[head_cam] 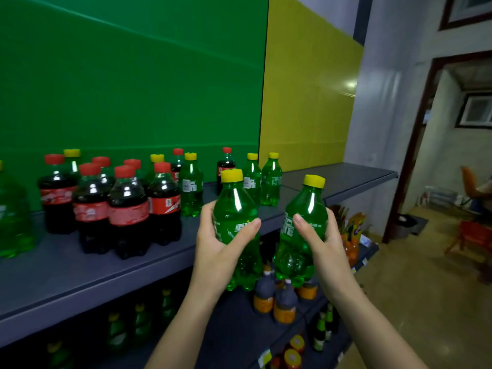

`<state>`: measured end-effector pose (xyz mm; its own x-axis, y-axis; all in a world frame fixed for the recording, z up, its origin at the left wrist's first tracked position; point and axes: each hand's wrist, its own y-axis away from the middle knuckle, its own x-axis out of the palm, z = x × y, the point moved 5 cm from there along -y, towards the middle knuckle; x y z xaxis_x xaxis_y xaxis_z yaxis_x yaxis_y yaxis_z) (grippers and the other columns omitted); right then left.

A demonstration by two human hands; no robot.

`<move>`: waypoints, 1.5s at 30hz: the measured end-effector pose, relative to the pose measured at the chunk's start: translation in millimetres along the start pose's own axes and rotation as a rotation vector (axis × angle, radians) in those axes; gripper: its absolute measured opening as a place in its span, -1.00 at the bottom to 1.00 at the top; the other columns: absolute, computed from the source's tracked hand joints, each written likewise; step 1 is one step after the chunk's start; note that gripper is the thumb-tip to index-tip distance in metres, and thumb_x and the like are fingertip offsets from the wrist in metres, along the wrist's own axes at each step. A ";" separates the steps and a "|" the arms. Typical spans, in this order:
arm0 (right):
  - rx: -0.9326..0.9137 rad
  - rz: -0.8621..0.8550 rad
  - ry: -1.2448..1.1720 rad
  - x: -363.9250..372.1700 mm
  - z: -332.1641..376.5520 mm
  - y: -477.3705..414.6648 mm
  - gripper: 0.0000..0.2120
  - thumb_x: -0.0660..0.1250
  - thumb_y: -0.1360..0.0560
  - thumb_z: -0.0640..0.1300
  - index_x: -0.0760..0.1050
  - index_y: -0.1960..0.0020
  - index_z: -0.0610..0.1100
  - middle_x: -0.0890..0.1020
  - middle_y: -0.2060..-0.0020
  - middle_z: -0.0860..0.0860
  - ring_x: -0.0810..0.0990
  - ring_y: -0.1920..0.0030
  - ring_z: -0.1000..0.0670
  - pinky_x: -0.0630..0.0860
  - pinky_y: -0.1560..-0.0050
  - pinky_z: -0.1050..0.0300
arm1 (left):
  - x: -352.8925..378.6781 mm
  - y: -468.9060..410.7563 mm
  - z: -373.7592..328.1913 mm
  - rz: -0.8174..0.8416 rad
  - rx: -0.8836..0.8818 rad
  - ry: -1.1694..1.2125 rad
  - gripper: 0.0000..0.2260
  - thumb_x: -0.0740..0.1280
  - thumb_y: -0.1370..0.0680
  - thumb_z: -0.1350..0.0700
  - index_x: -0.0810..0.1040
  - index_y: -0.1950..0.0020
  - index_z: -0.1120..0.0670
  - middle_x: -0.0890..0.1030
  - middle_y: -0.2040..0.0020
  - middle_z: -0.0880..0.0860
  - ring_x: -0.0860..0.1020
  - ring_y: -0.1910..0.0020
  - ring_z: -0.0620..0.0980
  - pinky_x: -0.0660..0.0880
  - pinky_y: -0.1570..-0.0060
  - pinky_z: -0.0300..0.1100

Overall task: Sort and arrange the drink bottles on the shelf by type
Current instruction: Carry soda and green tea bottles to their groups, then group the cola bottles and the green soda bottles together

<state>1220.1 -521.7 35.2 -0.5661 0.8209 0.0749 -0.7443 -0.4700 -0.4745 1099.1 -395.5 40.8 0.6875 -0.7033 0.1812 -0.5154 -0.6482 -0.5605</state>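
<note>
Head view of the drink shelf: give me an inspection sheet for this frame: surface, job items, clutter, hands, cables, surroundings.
Surface: dark top shelf, bottles standing on it.
Job's things: red-capped cola bottles clustered left, yellow-capped green bottles right, a few of each mixed among the other.
Clutter: nothing seen.
Hands: left hand grips a green bottle, right hand grips a second green bottle, both held off the shelf.
Cables: nothing seen.
Surroundings: green panel and yellow panel behind; stocked lower shelves; doorway at right.
</note>
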 end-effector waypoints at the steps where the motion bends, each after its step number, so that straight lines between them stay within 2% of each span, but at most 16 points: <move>1: -0.003 0.007 0.009 -5.9 -8.1 -13.6 -0.52 0.39 -0.29 0.14 0.37 -0.18 0.16 0.57 -0.06 0.17 0.57 -0.09 0.17 0.55 0.00 0.23 | 8.5 -10.9 9.6 -0.005 0.007 -0.006 -0.56 0.48 -0.32 0.06 0.45 -0.14 0.05 0.62 0.08 -0.07 0.61 0.10 -0.18 0.54 0.12 -0.28; 3: 0.001 0.004 0.048 -17.0 -23.9 -41.2 -0.34 0.44 -0.26 0.28 0.32 -0.28 0.14 0.52 -0.19 0.13 0.49 -0.23 0.07 0.48 -0.21 -0.04 | 24.5 -32.7 29.2 -0.005 0.022 -0.033 -0.61 0.46 -0.36 0.14 0.44 -0.14 0.05 0.61 0.08 -0.10 0.59 0.13 -0.29 0.48 0.16 -0.42; 5: 0.012 -0.008 0.086 -23.6 -34.0 -69.5 -0.28 0.42 -0.24 0.34 0.25 -0.30 0.16 0.42 -0.29 0.15 0.39 -0.33 0.05 0.38 -0.32 -0.12 | 35.6 -55.6 45.7 -0.016 0.036 -0.073 -0.61 0.46 -0.40 0.17 0.42 -0.16 0.03 0.59 0.06 -0.14 0.56 0.12 -0.34 0.45 0.17 -0.49; 7: -0.011 0.012 0.103 -27.7 -44.3 -99.5 -0.33 0.42 -0.29 0.26 0.25 -0.30 0.12 0.45 -0.24 0.18 0.43 -0.28 0.14 0.40 -0.32 -0.03 | 43.9 -78.1 62.9 -0.050 0.064 -0.146 -0.58 0.46 -0.40 0.12 0.39 -0.18 0.01 0.57 0.03 -0.17 0.54 0.09 -0.36 0.42 0.14 -0.51; 10: -0.070 0.061 0.105 -23.8 -55.3 -134.7 -0.44 0.37 -0.34 0.09 0.26 -0.28 0.07 0.52 -0.05 0.26 0.51 -0.01 0.41 0.46 -0.04 0.43 | 51.9 -107.1 85.0 -0.097 0.102 -0.266 -0.51 0.47 -0.37 0.00 0.33 -0.20 -0.06 0.56 -0.04 -0.13 0.53 -0.01 -0.27 0.43 0.01 -0.40; 12: -0.077 0.091 0.104 -19.5 -69.6 -157.2 -0.46 0.36 -0.37 0.05 0.23 -0.27 0.08 0.51 -0.04 0.27 0.50 0.03 0.45 0.44 0.05 0.50 | 57.4 -123.1 99.9 -0.127 0.111 -0.319 -0.49 0.47 -0.36 -0.03 0.32 -0.22 -0.06 0.57 -0.07 -0.10 0.55 -0.04 -0.18 0.46 0.01 -0.34; 15: -0.067 0.098 0.090 -14.3 -92.9 -185.1 -0.38 0.37 -0.30 0.13 0.23 -0.29 0.08 0.54 -0.09 0.19 0.55 -0.08 0.24 0.49 -0.10 0.24 | 63.3 -139.0 117.8 -0.168 0.128 -0.403 -0.48 0.48 -0.36 -0.02 0.30 -0.21 -0.06 0.57 -0.07 -0.08 0.55 0.00 -0.20 0.43 0.10 -0.47; 16: -0.067 0.102 0.088 -12.8 -98.7 -192.9 -0.38 0.37 -0.30 0.13 0.21 -0.28 0.08 0.52 -0.09 0.21 0.53 -0.10 0.21 0.47 -0.09 0.23 | 64.2 -143.7 124.5 -0.188 0.135 -0.442 -0.48 0.48 -0.36 -0.02 0.30 -0.22 -0.05 0.55 -0.08 -0.06 0.54 -0.02 -0.18 0.42 0.09 -0.49; 20: -0.081 0.134 0.091 -7.9 -119.8 -211.9 -0.49 0.38 -0.39 0.04 0.14 -0.19 0.14 0.36 -0.04 0.35 0.43 -0.02 0.33 0.39 0.02 0.36 | 67.5 -154.2 142.3 -0.261 0.163 -0.554 -0.48 0.48 -0.36 -0.01 0.31 -0.21 -0.05 0.44 -0.07 -0.05 0.44 -0.05 -0.28 0.33 0.03 -0.55; 23: -0.094 0.180 0.053 -3.1 -131.8 -221.8 -0.51 0.37 -0.29 0.16 0.19 -0.10 0.23 0.47 -0.10 0.20 0.51 -0.09 0.20 0.46 -0.08 0.17 | 69.5 -160.8 150.5 -0.313 0.165 -0.598 -0.49 0.48 -0.36 -0.02 0.27 -0.19 -0.13 0.39 -0.05 -0.17 0.41 -0.07 -0.30 0.32 0.02 -0.55; 26: -0.130 0.188 0.053 0.8 -141.1 -231.3 -0.50 0.40 -0.31 0.19 0.20 -0.11 0.23 0.48 -0.15 0.06 0.51 -0.15 0.06 0.49 -0.16 0.01 | 70.0 -167.8 155.1 -0.359 0.161 -0.675 -0.48 0.40 -0.35 -0.19 0.25 -0.20 -0.13 0.34 -0.08 -0.26 0.38 -0.11 -0.21 0.33 -0.07 -0.38; 29: -0.186 0.185 0.095 6.9 -147.5 -239.1 -0.45 0.36 -0.34 0.22 0.18 -0.19 0.09 0.36 -0.17 0.06 0.41 -0.23 0.04 0.40 -0.24 0.04 | 70.9 -173.4 159.8 -0.375 0.146 -0.757 -0.43 0.32 -0.34 -0.28 0.23 -0.24 -0.10 0.27 -0.09 -0.28 0.33 -0.18 -0.20 0.27 -0.14 -0.34; 32: -0.226 0.191 0.153 15.1 -153.5 -245.8 -0.33 0.28 -0.34 0.35 0.17 -0.28 0.02 0.26 -0.14 0.15 0.29 -0.26 0.12 0.30 -0.26 0.12 | 69.5 -176.7 165.5 -0.387 0.093 -0.813 -0.36 0.37 -0.40 -0.21 0.23 -0.35 0.03 0.27 -0.13 -0.14 0.27 -0.23 -0.21 0.20 -0.14 -0.41; 36: -0.220 0.214 0.188 23.5 -159.0 -254.3 -0.15 0.15 -0.30 0.38 0.13 -0.41 -0.10 0.20 -0.19 0.18 0.16 -0.25 0.22 0.19 -0.28 0.17 | 68.5 -179.2 166.4 -0.406 0.067 -0.860 -0.25 0.21 -0.34 -0.34 0.19 -0.39 0.07 0.24 -0.18 -0.13 0.20 -0.23 -0.27 0.13 -0.11 -0.52; 41: -0.200 0.260 0.199 27.5 -163.6 -257.7 -0.16 0.19 -0.34 0.33 0.10 -0.46 -0.12 0.23 -0.35 -0.01 0.17 -0.39 0.03 0.15 -0.31 0.13 | 67.1 -180.7 167.0 -0.418 0.009 -0.857 -0.34 0.35 -0.47 -0.11 0.15 -0.44 0.09 0.29 -0.30 -0.01 0.24 -0.35 -0.11 0.20 -0.26 -0.30; 45: -0.192 0.265 0.233 23.8 -161.5 -257.9 -0.06 0.10 -0.26 0.41 0.06 -0.49 -0.09 0.20 -0.37 -0.02 0.14 -0.40 0.00 0.15 -0.37 -0.03 | 67.1 -175.0 163.9 -0.383 -0.026 -0.872 -0.37 0.33 -0.50 -0.09 0.14 -0.47 0.05 0.31 -0.32 -0.02 0.24 -0.36 -0.10 0.19 -0.32 -0.26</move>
<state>1455.8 -328.6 17.7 -0.6174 0.7414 -0.2628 -0.4913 -0.6244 -0.6073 1319.3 -281.4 18.6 0.9461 0.0166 -0.3235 -0.1802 -0.8029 -0.5683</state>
